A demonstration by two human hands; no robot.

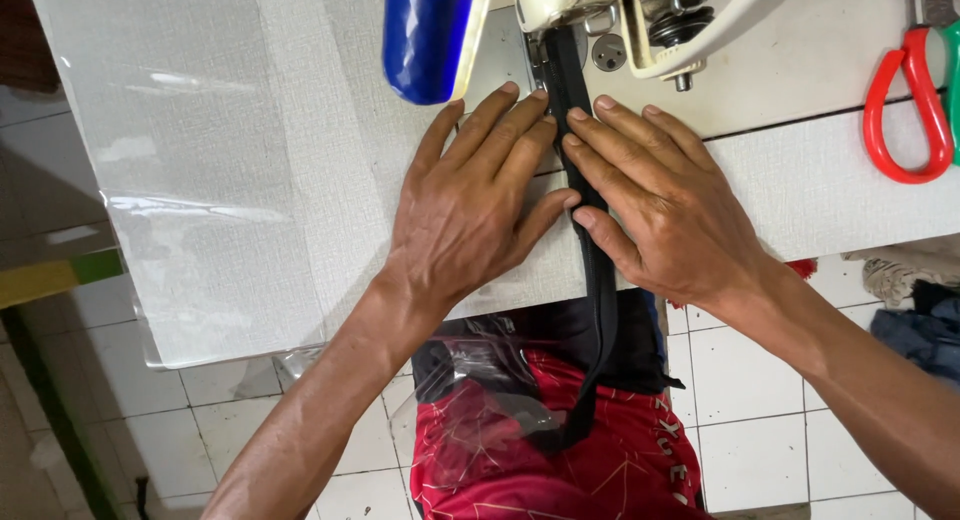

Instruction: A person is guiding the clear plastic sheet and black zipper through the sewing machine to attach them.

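A long black strap runs from under the sewing machine head across the white table and hangs over the front edge onto my lap. My left hand lies flat on clear plastic sheeting just left of the strap, fingers pointing toward the needle area. My right hand lies flat on the strap's right side, its thumb and index finger pressing the strap. Both hands flank the strap closely.
A blue and white machine part hangs above the left hand. Red-handled scissors lie at the table's right. Red patterned shorts and crumpled clear plastic are below. Clothes lie on the white tiled floor at the right.
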